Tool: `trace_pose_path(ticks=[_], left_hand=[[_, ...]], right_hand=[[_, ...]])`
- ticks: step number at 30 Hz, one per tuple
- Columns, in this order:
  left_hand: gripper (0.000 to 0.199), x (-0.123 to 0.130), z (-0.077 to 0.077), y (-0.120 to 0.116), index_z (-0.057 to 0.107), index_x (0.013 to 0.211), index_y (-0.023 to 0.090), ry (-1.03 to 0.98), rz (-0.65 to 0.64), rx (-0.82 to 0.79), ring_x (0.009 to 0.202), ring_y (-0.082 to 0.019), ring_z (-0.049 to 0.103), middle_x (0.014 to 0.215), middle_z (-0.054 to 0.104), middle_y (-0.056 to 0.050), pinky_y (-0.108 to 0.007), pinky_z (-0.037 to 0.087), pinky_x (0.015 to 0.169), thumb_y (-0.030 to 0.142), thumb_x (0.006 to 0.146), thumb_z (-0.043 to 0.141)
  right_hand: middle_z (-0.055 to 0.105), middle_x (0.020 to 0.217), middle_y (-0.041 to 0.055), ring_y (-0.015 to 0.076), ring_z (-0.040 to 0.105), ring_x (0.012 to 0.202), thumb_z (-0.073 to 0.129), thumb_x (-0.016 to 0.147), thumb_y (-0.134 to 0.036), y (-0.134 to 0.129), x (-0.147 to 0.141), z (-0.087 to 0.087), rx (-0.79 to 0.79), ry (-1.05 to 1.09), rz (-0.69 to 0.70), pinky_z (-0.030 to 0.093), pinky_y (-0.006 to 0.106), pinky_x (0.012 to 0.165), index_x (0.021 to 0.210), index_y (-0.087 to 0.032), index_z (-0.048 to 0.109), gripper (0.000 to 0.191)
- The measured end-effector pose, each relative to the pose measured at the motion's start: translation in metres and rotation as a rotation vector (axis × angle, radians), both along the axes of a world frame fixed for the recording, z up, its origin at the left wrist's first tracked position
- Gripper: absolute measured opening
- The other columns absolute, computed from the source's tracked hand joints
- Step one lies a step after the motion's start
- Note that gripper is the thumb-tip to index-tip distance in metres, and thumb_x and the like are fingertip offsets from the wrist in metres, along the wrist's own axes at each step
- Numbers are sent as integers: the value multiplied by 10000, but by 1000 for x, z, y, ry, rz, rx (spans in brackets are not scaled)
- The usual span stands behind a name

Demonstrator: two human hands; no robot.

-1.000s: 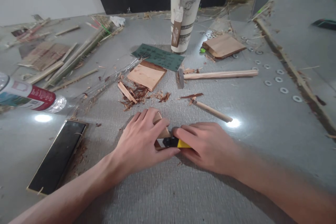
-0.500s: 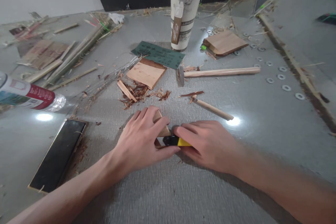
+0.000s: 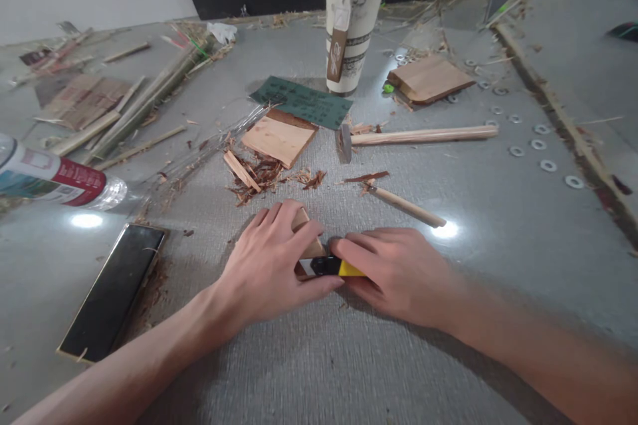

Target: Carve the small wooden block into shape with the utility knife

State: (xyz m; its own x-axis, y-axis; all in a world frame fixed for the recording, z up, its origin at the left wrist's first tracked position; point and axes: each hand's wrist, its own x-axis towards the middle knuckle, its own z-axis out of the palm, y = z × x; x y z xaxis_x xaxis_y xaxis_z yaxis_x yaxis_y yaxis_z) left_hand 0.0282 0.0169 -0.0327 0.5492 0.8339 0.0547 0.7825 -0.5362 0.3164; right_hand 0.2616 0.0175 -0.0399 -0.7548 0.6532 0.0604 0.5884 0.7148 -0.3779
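Note:
At the front middle of the grey surface, my left hand (image 3: 272, 262) is closed over a small wood piece (image 3: 313, 247), most of it hidden under my fingers. My right hand (image 3: 393, 272) grips a yellow and black utility knife (image 3: 351, 269). Its blade end points left and lies against the wood, beside my left thumb. Past my hands are a flat wood block (image 3: 280, 137), a heap of brown shavings (image 3: 259, 176) and a short round stick (image 3: 409, 207).
A hammer (image 3: 423, 135), green sandpaper (image 3: 302, 101) and a white cup (image 3: 356, 20) stand or lie farther back. Several washers (image 3: 538, 145) and another wood block (image 3: 431, 80) are at right. On the left are a phone (image 3: 112, 292), a plastic bottle (image 3: 64, 179) and bamboo strips (image 3: 144, 103).
Both hands keep the same hold on the wood piece and the utility knife. The whole view has shifted very slightly; nothing else visibly differs.

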Motion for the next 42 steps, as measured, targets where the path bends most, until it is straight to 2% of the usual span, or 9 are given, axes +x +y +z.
trace_pose_path(ticks=[13,42], left_hand=[[490,-1,-1,0,628,1112,231,8,-10,8,980,-302,586,1172,559,-117,-500,537,833,625,835,721],[501,-1,0,0,632,1117,225,3,-11,6,1017,-316,590,1178,561,-118,-509,539,853,628,835,726]], right_hand=[[672,842,-9,181,615,685,596,978,-281,1,1,1,-9,-18,4,279,344,609,988,-210,547,88],[655,837,-18,173,583,671,571,982,-277,-1,1,-1,5,-22,-3,241,341,611,987,-217,524,75]])
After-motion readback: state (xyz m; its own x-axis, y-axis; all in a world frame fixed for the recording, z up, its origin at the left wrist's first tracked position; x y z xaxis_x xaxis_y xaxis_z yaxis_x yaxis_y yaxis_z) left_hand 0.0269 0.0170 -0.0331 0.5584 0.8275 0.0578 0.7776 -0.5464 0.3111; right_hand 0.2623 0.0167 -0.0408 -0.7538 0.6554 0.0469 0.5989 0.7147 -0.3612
